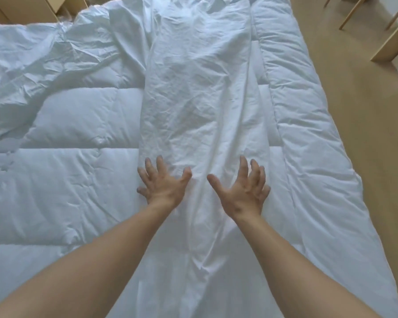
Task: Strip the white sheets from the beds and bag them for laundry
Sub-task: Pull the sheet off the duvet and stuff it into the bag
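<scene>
Quilt (pixel 67 125) spread over bed at left. Left grip (pixel 163 187) released, fingers splayed, on sheet's left edge. Sheet (pixel 198 99) lies as long strip, near to far, mid-bed. Right grip (pixel 244 193) released, splayed, at sheet's right side.

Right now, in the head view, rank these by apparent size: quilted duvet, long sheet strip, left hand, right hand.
1. The quilted duvet, filling most of the frame.
2. The long sheet strip lying down its middle.
3. The left hand and right hand look alike, so they are not ranked.
</scene>
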The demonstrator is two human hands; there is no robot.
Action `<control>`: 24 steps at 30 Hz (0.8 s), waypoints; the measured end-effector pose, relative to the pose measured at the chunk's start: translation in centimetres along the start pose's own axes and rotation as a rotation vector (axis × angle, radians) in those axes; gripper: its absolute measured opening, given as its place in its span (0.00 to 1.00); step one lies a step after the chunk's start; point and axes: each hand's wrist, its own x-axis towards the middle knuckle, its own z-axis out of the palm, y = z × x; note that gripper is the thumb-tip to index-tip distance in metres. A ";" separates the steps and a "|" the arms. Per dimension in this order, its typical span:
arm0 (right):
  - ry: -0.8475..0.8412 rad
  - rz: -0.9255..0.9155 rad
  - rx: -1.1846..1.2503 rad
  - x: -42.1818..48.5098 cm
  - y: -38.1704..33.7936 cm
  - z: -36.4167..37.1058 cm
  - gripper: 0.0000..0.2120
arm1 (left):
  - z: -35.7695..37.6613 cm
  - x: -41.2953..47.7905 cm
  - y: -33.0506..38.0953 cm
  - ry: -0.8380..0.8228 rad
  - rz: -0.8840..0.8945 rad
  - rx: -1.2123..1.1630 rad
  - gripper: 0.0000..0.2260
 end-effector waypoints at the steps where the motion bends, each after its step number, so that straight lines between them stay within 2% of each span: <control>1: -0.042 0.038 -0.019 2.0 -0.6 0.1 0.55 | -0.4 1.6 0.6 -0.005 -0.034 -0.007 0.46; 4: -0.104 0.099 -0.129 7.0 -1.7 0.5 0.62 | -1.3 6.0 2.0 -0.021 -0.101 -0.029 0.51; 8: -0.110 0.173 -0.176 11.7 -2.2 1.1 0.68 | -1.9 10.7 2.9 0.003 -0.126 -0.123 0.56; 11: -0.069 0.241 -0.153 14.0 -2.2 1.3 0.71 | -1.8 13.3 3.6 0.042 -0.069 -0.234 0.58; 14: -0.073 0.371 -0.053 15.4 -2.5 1.6 0.74 | -1.6 15.0 4.4 0.039 -0.090 -0.379 0.59; 17: -0.029 0.343 0.100 15.7 -3.1 2.3 0.75 | -1.1 15.6 5.6 -0.021 -0.098 -0.525 0.51; 19: -0.004 0.327 0.264 15.5 -3.7 3.0 0.74 | -0.8 15.1 6.4 -0.025 -0.077 -0.613 0.35; 20: 0.001 0.328 0.339 15.4 -4.0 3.2 0.70 | -0.7 14.8 6.8 -0.017 -0.048 -0.616 0.25; 21: -0.003 0.321 0.383 15.2 -4.3 3.3 0.62 | -0.9 14.3 7.1 -0.021 -0.029 -0.621 0.16; 22: -0.013 0.303 0.401 15.0 -4.6 3.2 0.48 | -1.1 13.9 7.3 -0.037 -0.019 -0.641 0.12; 24: -0.040 0.244 0.408 14.7 -5.2 2.3 0.21 | -2.3 13.1 7.7 -0.078 -0.021 -0.687 0.12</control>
